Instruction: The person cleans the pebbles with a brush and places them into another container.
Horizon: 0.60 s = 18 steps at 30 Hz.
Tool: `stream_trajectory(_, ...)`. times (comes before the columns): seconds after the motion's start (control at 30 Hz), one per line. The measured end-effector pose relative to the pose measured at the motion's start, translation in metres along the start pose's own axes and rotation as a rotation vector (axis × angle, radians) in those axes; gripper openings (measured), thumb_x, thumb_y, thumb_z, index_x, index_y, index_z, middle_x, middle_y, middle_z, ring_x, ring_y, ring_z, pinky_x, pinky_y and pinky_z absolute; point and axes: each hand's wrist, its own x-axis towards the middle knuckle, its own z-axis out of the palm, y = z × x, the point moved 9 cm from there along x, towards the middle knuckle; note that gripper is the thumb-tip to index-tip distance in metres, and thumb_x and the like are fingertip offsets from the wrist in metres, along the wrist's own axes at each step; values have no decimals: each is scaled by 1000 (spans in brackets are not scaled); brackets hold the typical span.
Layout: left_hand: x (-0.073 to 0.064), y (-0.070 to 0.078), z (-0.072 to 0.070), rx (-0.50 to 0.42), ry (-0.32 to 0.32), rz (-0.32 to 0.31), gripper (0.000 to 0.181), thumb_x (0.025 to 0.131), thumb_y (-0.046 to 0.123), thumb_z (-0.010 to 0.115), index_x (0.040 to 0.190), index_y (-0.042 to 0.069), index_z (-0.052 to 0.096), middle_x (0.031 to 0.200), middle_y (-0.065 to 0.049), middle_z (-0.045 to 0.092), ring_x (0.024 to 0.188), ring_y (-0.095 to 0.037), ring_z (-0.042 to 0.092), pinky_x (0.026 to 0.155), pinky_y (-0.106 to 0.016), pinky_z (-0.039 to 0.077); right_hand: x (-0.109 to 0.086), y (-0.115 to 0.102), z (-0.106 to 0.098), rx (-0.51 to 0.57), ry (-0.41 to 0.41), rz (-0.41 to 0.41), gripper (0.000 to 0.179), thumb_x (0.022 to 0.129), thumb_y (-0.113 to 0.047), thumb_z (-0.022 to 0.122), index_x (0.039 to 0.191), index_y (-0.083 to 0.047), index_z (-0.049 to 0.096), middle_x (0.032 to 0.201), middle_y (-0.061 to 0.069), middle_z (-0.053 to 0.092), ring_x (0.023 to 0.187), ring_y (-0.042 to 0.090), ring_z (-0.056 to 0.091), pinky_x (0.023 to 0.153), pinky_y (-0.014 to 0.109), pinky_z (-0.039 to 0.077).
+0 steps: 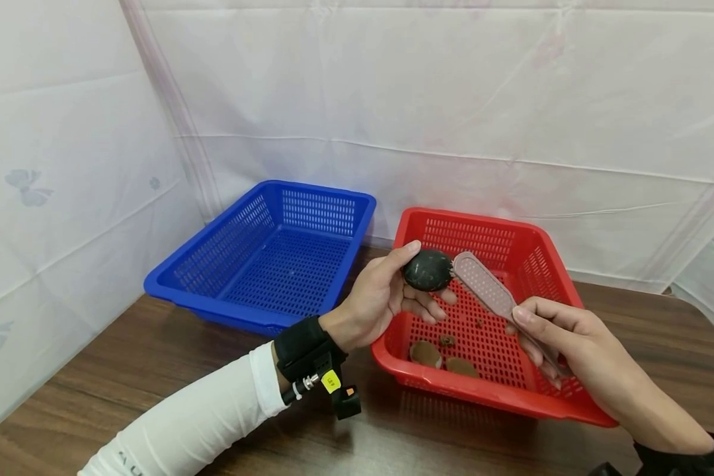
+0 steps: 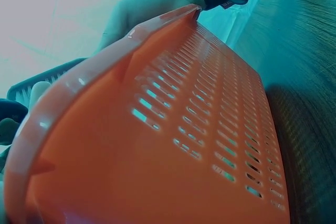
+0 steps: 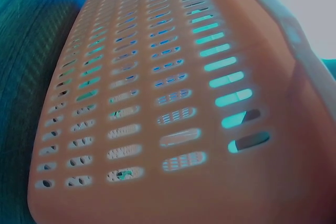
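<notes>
Blue slotted basket [image 1: 285, 268], wood-grain table [image 1: 160, 354], pale sheeting [image 1: 422, 99] behind

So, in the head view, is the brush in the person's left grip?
No, the right grip holds the pinkish brush by its handle, while the left grip holds a dark egg-shaped object.

1 brush [image 1: 483, 284], 1 oval object [image 1: 428, 271], 2 baskets [image 1: 285, 268] [image 1: 482, 392].
</notes>
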Motion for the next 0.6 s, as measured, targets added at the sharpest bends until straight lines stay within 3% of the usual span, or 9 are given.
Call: stream_trajectory(0.6, 0, 2, -2, -21, 10, 31, 63, 116, 37, 31, 145, -16, 49, 89, -2, 78, 70, -12, 75, 70, -29, 63, 2, 2, -1, 44, 1, 26, 26, 116, -19, 46, 103, -5, 64, 70, 8, 53, 47, 32, 38, 36, 44, 38)
